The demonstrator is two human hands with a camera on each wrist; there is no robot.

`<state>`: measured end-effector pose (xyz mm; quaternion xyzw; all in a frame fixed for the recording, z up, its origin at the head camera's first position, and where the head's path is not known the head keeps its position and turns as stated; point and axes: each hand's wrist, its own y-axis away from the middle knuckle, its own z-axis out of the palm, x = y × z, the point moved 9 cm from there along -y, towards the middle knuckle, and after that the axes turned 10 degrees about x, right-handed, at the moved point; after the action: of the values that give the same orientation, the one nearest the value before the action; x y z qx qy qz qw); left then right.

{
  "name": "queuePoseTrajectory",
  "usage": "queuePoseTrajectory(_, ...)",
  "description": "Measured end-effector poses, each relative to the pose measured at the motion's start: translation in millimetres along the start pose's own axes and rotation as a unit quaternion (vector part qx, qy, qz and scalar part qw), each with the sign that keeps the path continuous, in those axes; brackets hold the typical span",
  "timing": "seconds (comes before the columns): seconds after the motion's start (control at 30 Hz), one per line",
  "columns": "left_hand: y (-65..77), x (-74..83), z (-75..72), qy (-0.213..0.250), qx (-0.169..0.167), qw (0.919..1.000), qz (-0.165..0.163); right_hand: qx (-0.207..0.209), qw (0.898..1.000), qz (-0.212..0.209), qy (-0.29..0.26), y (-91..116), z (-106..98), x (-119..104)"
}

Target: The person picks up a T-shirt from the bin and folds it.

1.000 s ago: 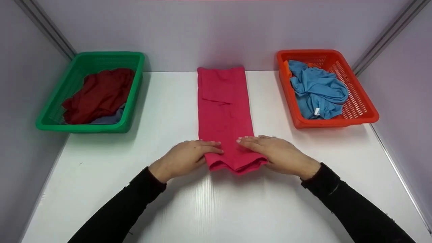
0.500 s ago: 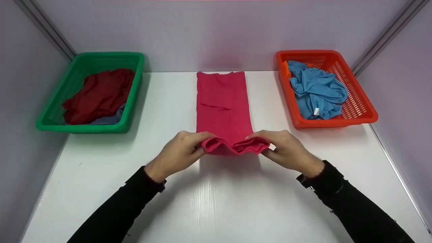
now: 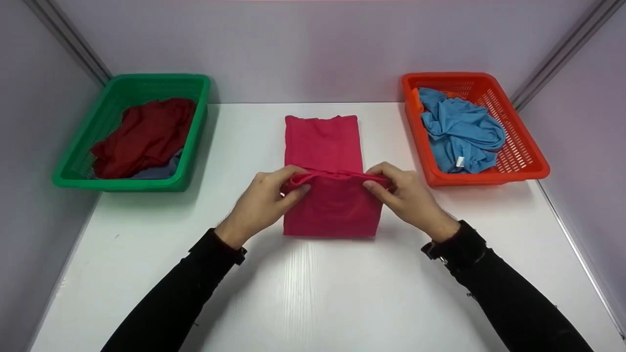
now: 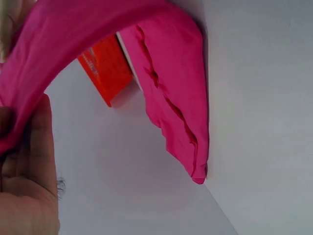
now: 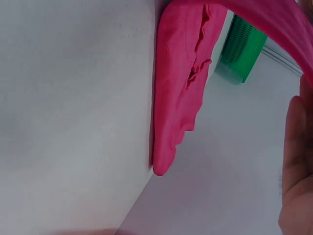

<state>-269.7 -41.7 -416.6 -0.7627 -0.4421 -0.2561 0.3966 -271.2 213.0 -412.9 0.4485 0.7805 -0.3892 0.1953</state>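
A pink shirt (image 3: 332, 210), folded into a long narrow strip, lies on the white table in the head view. Its near end is lifted and turned back over the rest, with the far part (image 3: 323, 142) flat on the table. My left hand (image 3: 264, 200) pinches the left corner of the raised hem between thumb and fingers. At the right corner, my right hand (image 3: 411, 198) pinches the same hem. In the left wrist view the raised pink cloth (image 4: 93, 34) arches up from the table, and layered folds show along its lower part.
A green basket (image 3: 183, 161) at the back left holds dark red cloth (image 3: 146, 137) and a bluish-grey piece. At the back right, an orange-red basket (image 3: 525, 146) holds blue cloth (image 3: 459, 129) with a white tag. Pale walls enclose the table (image 3: 313, 298).
Both hands went from resting on the near end to pinching its corners. They lifted that end and carried it away from me, folding it over; the strip's far edge slid slightly nearer.
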Motion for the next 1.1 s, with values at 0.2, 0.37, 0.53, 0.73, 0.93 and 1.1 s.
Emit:
queuePoseTrajectory(0.2, -25.2, -33.7, 7.0, -0.055, 0.013, 0.9965, -0.062, -0.019, 0.997, 0.044, 0.066, -27.1, 17.7, 30.9)
queuePoseTrajectory(0.37, -40.4, -59.0, 15.5, -0.094, 0.006, 0.9906, -0.099, -0.054, 0.987, 0.053, 0.145, -44.0, 36.4, 52.7)
queuePoseTrajectory(0.53, -47.6, -76.4, 22.4, -0.140, -0.004, 0.9835, -0.115, -0.086, 0.976, 0.078, 0.184, -52.0, 50.5, 71.4)
queuePoseTrajectory(0.73, -55.5, -86.7, 27.3, -0.177, -0.012, 0.9766, -0.122, -0.085, 0.974, 0.094, 0.188, -62.7, 57.4, 81.7)
queuePoseTrajectory(0.93, -55.0, -84.5, 30.0, -0.236, -0.023, 0.9681, -0.081, -0.097, 0.968, 0.085, 0.215, -62.7, 64.0, 84.1)
queuePoseTrajectory(1.1, -40.3, -71.1, 40.9, -0.281, -0.083, 0.9557, -0.023, -0.136, 0.959, 0.048, 0.244, -44.5, 69.7, 69.6)
